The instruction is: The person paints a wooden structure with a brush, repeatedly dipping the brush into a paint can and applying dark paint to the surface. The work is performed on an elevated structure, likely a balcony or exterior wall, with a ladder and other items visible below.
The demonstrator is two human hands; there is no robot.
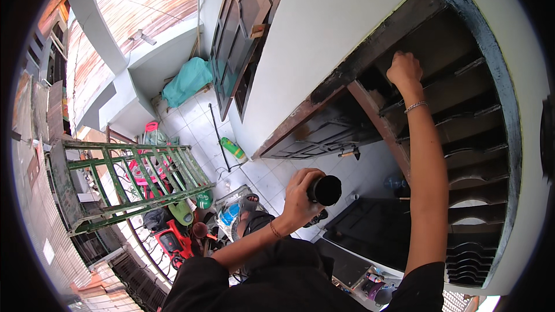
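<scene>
- Head view: the left hand (300, 199) has its fingers wrapped around the side of a black cylindrical container (325, 190), held in front of the body, well above the floor; its contents are too dark to make out.
- The right hand (406, 69) is raised at the end of an extended arm, fingers curled inward, at the upper part of a dark slatted wooden grille (471, 150); I cannot tell whether it grips anything or touches the wood.
- The grille has wavy-edged slats and a grey-blue outer border (491, 40).
- A bracelet circles each wrist, and both sleeves are black.
- Beside the grille, a dark panelled door (324, 133) stands near a pale wall (324, 29).
- Below lies a white tiled floor (254, 172), with a green bottle (233, 148) on it near the wall.
- To the left stands a worn green ladder (110, 176), with a red-and-black machine (173, 240) near its lower side.
- Farther off, a teal sheet (188, 82) covers something beside a window (234, 17).
</scene>
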